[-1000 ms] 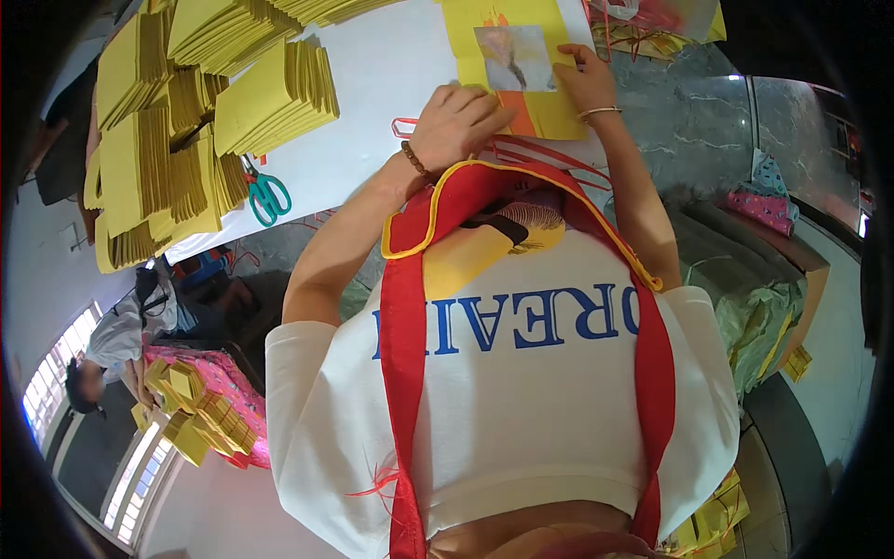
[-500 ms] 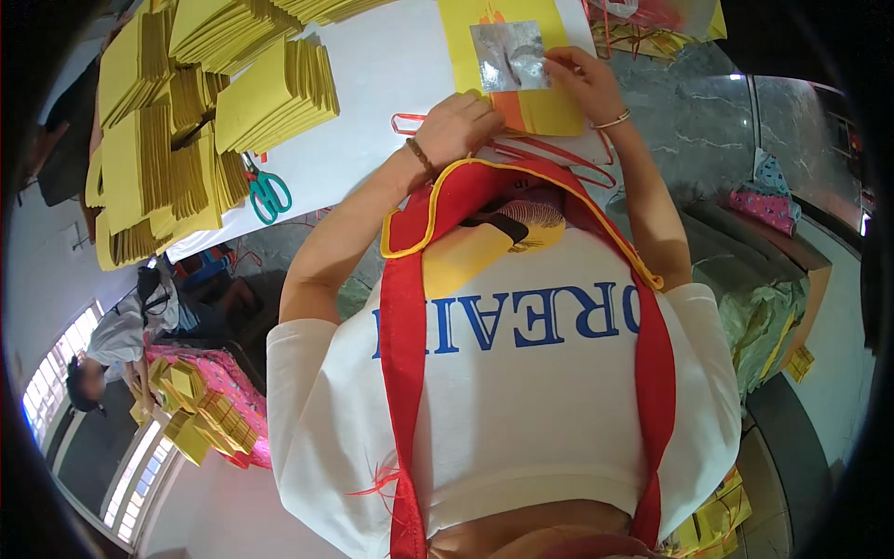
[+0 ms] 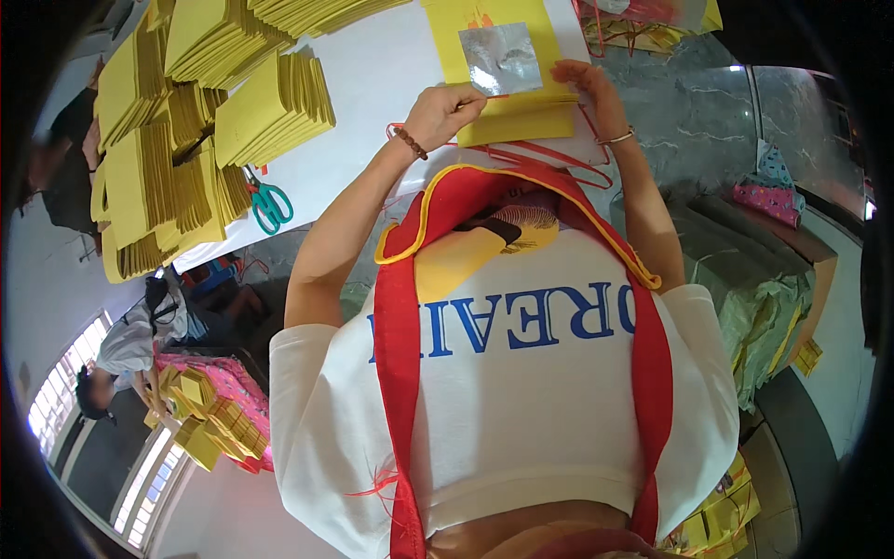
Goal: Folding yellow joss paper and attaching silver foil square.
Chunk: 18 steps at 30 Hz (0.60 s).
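Observation:
At the table's near right part lies a sheet of yellow paper (image 3: 517, 124) with a square of silver foil (image 3: 500, 59) on it. The sheet's near part is bent up into a fold just below the foil. My left hand (image 3: 443, 115) is closed, thumb and finger pinching the left end of that fold by the foil's lower left corner. Beside the sheet's right edge, my right hand (image 3: 597, 96) has its fingers stretched out, the tips near the fold's right end. Red string (image 3: 549, 156) lies between the sheet and my apron (image 3: 400, 373).
Stacks of folded yellow paper (image 3: 270, 114) cover the left of the white table (image 3: 372, 47). Green-handled scissors (image 3: 271, 207) lie at its near edge. Left, a person (image 3: 130, 345) handles yellow bundles on a pink-covered table. Wrapped bales (image 3: 745, 279) stand to the right.
The sheet's near part, flat before, is now bent up. My left hand has shifted left to the end of the fold. My right hand has left the foil and moved down the right edge.

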{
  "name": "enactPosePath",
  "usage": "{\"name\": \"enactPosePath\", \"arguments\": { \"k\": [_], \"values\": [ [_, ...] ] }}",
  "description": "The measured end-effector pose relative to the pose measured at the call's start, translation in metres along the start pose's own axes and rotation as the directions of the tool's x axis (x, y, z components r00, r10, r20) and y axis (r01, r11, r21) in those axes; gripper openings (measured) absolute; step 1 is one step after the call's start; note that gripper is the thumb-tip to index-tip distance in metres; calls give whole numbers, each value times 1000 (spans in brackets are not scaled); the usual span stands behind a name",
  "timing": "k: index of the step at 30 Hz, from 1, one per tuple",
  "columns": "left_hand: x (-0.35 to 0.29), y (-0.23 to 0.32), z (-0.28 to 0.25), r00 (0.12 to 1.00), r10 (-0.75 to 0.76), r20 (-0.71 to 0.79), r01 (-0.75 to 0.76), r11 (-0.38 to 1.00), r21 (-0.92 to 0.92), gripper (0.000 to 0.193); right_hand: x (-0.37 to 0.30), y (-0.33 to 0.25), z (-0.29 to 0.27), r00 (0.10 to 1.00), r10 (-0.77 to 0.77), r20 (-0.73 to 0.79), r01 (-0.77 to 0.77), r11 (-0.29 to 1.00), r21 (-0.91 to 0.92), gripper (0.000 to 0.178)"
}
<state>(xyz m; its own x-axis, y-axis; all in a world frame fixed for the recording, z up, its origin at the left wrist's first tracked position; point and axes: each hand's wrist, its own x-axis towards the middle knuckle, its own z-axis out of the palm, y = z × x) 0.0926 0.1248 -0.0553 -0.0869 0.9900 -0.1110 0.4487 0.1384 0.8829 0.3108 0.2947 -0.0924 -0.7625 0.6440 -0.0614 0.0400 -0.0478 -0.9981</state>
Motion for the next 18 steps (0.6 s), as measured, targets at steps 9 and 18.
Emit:
{"name": "enactPosePath", "arguments": {
  "k": [9,18],
  "values": [
    [4,-5,3,981,-184,-66,171,971,-169,23,-5,1,-7,994,36,102,-37,999,2,31],
    [8,-12,-3,967,-254,15,242,902,-357,22,-1,-9,-6,978,65,198,-63,998,-17,36]
  ]
}}
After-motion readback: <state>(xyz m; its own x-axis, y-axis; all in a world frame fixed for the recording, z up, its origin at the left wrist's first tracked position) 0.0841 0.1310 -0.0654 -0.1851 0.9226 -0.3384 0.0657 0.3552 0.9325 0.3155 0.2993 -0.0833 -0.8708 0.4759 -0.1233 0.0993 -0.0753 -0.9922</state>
